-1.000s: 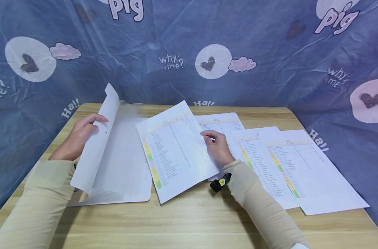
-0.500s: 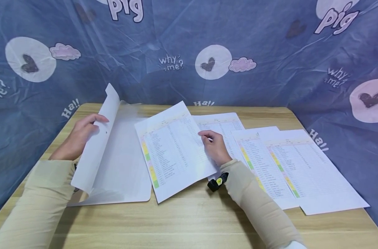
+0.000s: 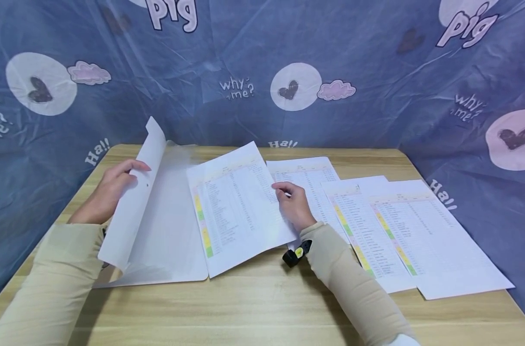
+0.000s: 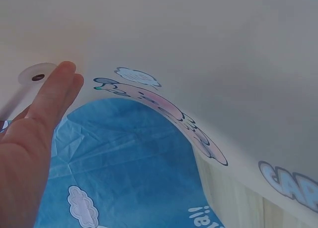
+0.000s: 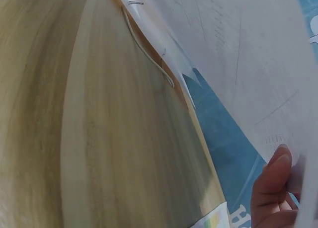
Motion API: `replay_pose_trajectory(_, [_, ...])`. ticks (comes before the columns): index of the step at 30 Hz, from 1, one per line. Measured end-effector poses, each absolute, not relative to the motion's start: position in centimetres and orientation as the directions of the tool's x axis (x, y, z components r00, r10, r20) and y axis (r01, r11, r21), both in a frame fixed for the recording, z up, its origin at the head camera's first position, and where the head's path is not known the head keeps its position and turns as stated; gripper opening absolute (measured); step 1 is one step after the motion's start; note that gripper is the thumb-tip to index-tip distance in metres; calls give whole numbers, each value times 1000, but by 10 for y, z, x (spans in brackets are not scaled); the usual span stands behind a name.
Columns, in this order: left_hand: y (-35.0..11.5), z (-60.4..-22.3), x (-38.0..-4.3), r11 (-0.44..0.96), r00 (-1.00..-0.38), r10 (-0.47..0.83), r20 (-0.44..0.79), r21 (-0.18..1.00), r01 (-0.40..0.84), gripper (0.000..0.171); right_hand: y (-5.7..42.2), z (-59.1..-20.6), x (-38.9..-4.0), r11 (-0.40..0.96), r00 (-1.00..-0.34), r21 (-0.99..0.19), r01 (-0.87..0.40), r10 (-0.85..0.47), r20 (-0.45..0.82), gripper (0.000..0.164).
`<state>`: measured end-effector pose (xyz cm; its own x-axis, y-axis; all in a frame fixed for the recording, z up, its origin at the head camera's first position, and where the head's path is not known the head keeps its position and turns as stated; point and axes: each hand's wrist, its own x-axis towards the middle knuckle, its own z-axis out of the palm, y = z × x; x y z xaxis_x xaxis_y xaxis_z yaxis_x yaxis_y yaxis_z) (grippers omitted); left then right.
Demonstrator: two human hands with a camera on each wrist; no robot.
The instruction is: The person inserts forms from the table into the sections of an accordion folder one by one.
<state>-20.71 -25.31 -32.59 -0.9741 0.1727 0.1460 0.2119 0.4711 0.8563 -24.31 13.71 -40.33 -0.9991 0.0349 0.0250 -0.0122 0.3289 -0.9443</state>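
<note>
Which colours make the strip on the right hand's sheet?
On the printed sheet, the strip is yellow, green and pink; head view shows it best.

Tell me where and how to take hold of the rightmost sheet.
I'd pinch the rightmost sheet at its near right corner, coming from the right. It lies flat, but that corner appears to reach the edge of the table, so it may lift most easily; its left side overlaps the neighbouring sheet, which could drag along.
</note>
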Motion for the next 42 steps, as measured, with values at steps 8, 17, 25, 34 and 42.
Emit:
replay_pose_trajectory(8, [-252, -327, -207, 471, -969, 187, 164, 850, 235, 36, 136, -409, -245, 299, -998, -954, -25, 42, 40, 21])
replay_pose_trajectory(17, [-252, -329, -207, 470, -970, 183, 157, 853, 227, 36, 132, -411, -242, 308, -997, -950, -53, 37, 67, 21])
replay_pose_trajectory(25, [-251, -328, -207, 469, -972, 188, 144, 856, 217, 36, 130, -412, -241, 312, -998, -949, -39, 37, 54, 21])
replay_pose_trajectory(34, [-250, -327, -207, 467, -967, 198, 162, 851, 238, 36, 128, -410, -240, 241, -998, -970, 3, 63, 13, 21])
replay_pose_trajectory(42, [-250, -326, -207, 474, -975, 172, 138, 856, 205, 36, 126, -411, -240, 209, -997, -978, -7, 78, 24, 21])
